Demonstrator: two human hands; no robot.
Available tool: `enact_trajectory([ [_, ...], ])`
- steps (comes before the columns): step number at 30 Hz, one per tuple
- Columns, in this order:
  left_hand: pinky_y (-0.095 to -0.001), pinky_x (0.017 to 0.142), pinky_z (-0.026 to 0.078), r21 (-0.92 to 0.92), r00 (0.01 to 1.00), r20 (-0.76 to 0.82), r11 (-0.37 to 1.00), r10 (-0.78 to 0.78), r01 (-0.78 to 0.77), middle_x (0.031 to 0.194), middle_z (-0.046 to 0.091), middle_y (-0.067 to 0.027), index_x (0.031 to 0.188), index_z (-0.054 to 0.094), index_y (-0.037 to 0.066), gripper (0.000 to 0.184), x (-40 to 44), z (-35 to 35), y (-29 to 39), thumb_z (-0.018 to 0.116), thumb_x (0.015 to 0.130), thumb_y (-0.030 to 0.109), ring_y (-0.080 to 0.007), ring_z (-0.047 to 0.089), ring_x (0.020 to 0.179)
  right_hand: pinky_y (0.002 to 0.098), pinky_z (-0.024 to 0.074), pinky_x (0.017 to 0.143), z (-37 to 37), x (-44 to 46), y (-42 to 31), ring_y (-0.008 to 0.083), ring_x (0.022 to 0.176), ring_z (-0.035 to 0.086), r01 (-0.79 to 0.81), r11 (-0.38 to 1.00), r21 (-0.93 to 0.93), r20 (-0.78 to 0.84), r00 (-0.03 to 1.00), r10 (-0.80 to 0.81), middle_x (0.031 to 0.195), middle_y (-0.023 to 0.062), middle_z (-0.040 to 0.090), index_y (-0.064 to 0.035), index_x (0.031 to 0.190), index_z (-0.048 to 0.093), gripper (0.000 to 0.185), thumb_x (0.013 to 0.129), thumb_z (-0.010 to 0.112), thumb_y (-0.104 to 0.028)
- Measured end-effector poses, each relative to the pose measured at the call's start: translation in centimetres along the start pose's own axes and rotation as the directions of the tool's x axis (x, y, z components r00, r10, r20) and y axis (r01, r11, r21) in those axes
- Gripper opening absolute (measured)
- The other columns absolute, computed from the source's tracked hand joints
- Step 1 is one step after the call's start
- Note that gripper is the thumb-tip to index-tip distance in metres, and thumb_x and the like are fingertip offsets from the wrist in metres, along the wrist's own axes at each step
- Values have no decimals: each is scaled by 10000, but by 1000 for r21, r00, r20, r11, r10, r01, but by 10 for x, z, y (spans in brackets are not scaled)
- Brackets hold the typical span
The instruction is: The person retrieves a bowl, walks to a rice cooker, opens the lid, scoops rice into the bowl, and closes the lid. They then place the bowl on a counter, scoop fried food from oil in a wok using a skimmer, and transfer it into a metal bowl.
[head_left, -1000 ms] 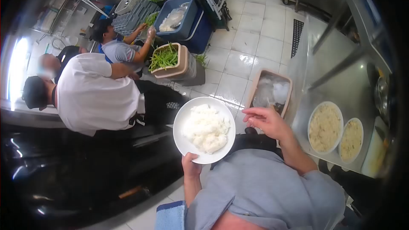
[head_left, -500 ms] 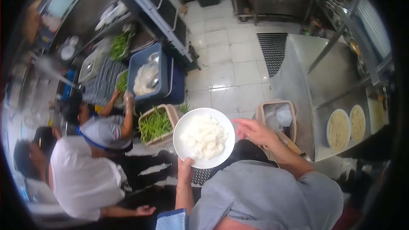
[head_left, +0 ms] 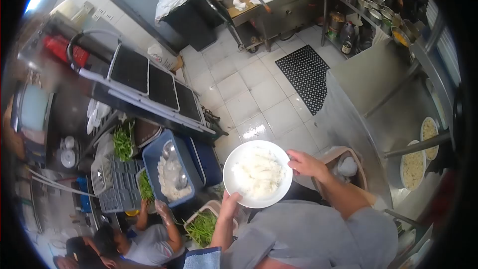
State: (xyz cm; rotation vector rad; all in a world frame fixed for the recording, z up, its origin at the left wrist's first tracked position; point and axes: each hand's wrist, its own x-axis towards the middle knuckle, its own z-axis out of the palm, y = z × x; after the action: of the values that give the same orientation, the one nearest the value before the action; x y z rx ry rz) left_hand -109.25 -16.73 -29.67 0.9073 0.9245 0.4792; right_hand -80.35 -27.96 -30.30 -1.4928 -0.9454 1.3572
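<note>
Between us and the tiled floor (head_left: 239, 104), we hold a white plate (head_left: 228, 177) of white rice (head_left: 260, 173) in the air, apart from the steel tabletop (head_left: 371, 77) on our right. Our left hand (head_left: 229, 207) grips its lower-left rim, thumb on top; our right hand (head_left: 307, 165) has its fingers closed at the right edge. We judge the step in hand to be supporting the loaded plate two-handed; the next move calls for a level plate and a firm grip, lest rice slide off.
</note>
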Motion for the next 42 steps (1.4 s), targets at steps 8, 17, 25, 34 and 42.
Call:
enact_trajectory([
  [8, -375, 1003, 398, -89, 996, 68, 995, 56, -50, 1189, 562, -179, 1305, 382, -87, 704, 164, -11, 77, 505, 621, 29, -302, 536, 1135, 308, 467, 574, -50, 139, -63, 156, 593, 562, -14, 997, -76, -82, 997, 8, 716, 86, 585, -7, 1085, 540, 289, 851, 477, -164],
  [17, -375, 807, 501, 185, 936, 331, 981, -115, 55, 1107, 560, -166, 1244, 418, -77, 641, 405, 25, 182, 497, 620, 46, -295, 579, 968, 359, 483, 650, -118, 248, -86, 223, 736, 604, -169, 971, -171, -493, 868, 64, 868, 141, 626, -7, 1126, 504, 358, 816, 484, -184],
  [25, -364, 912, 443, 484, 597, 680, 872, -426, 70, 1179, 532, -150, 1301, 383, -53, 680, 571, 192, 229, 529, 646, 57, -274, 541, 1057, 286, 460, 496, -194, 246, -84, 129, 549, 539, 50, 953, 299, -747, 634, 201, 701, 52, 553, -9, 1110, 496, 297, 854, 442, -150],
  [34, -313, 920, 445, 710, 293, 679, 704, -673, -29, 1178, 573, -128, 1294, 416, -62, 644, 674, 373, 180, 530, 677, 85, -211, 555, 1073, 245, 462, 523, -289, 243, -22, 108, 573, 537, 331, 834, 442, -865, 404, 298, 811, 59, 588, -3, 1165, 496, 335, 841, 456, -80],
  [42, -250, 379, 363, 766, 158, 643, 627, -750, -141, 706, 561, -61, 1073, 532, -40, 430, 733, 526, 126, 464, 698, 160, -124, 493, 490, 245, 450, 507, -365, 268, 9, 122, 585, 542, 480, 702, 525, -837, 142, 529, 800, 73, 588, 5, 1126, 510, 336, 809, 467, -101],
])
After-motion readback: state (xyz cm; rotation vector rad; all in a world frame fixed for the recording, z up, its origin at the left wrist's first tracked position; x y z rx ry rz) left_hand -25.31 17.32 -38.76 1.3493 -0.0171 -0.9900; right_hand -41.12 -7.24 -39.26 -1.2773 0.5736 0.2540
